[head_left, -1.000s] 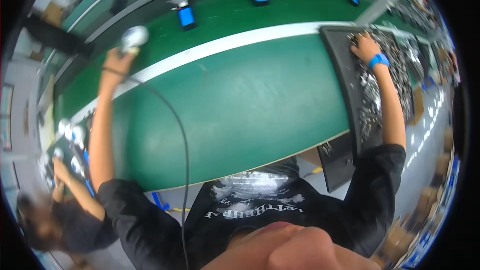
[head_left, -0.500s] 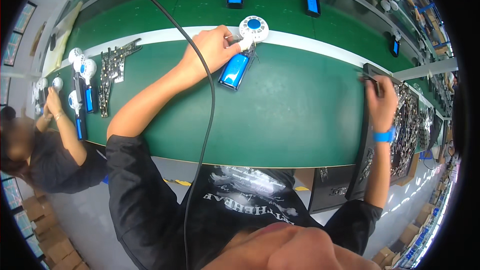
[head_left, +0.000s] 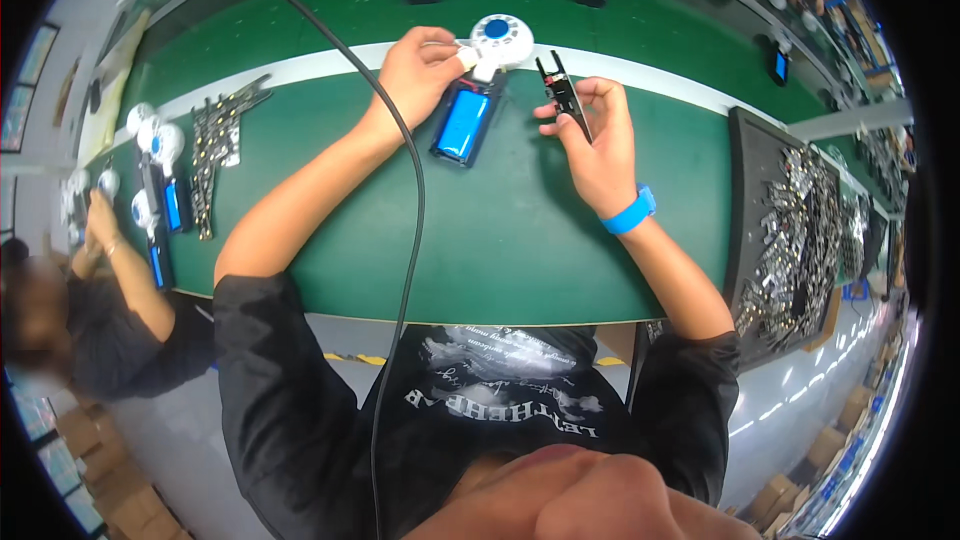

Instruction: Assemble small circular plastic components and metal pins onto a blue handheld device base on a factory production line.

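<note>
Landmark: white round slotted plastic disc w/ blue centre (head_left: 502, 40), hereafter "disc". L hand (head_left: 420, 70) is sitting at disc's near-left edge; thumb + fingers are pinching narrowly at the short white neck (head_left: 487, 71) below it. Disc is projecting just past the fingertips, to their upper right. Glossy blue rectangular block in black frame (head_left: 464, 125) is extending from the neck, on the person's side of disc; whether it's resting on the green tabletop (head_left: 490, 250), cannot tell. R hand (head_left: 600, 140) is holding, thumb vs. fingers, a slim black forked part w/ small fittings (head_left: 560, 90), right of disc and apart from it; prongs are pointing away from the person, beyond the grip. Bright blue wristband (head_left: 632, 212) is circling R wrist. Black rimmed tray (head_left: 738, 190) is lying well right of disc, bearing heaped small metallic parts (head_left: 795, 250). Black cable (head_left: 418, 200) is passing left of disc.
</note>
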A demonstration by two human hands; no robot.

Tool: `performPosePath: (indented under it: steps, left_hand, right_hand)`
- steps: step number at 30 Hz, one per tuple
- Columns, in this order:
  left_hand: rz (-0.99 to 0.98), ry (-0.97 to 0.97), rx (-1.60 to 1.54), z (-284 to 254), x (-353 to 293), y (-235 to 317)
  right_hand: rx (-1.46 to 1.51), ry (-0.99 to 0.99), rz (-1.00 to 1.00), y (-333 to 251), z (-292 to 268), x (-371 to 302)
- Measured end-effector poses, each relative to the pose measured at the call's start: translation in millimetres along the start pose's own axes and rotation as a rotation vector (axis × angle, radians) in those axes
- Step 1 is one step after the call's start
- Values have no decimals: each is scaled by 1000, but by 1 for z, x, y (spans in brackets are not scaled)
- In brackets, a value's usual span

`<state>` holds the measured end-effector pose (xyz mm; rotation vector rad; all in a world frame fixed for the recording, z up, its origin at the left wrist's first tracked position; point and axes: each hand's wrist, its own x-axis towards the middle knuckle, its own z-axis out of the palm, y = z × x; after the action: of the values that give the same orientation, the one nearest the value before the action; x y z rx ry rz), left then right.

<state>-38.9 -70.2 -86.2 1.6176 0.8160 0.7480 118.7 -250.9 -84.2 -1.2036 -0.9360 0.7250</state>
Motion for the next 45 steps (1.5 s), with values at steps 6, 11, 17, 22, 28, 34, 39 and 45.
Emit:
performPosePath:
  steps: [6,11,17,22,28,34,39,45]
  left_hand:
    - [-77,-148,-321,2,-8,9]
    - [-55,-177,-399,1,-11,10]
    - [152,-279,-137,0,-3,1]
    - [276,-254,15,-1,-5,4]
    - [503,-178,190,-1,-19,16]
    - [705,-104,313,5,-28,13]
    - [1052,10,613,5,-24,17]
    - [1158,104,788,8,-28,21]
  right_hand:
    - [-78,-43,34,7,25,6]
    - [-121,-77,58,15,25,7]
    - [-127,-94,82,12,24,6]
    - [-165,-73,45,8,23,3]
    - [-447,-79,-135,-1,20,-5]
    - [-473,-85,-160,-3,24,-9]
    - [-640,-92,-323,-5,29,-9]
    - [-714,-91,-291,-9,36,-16]
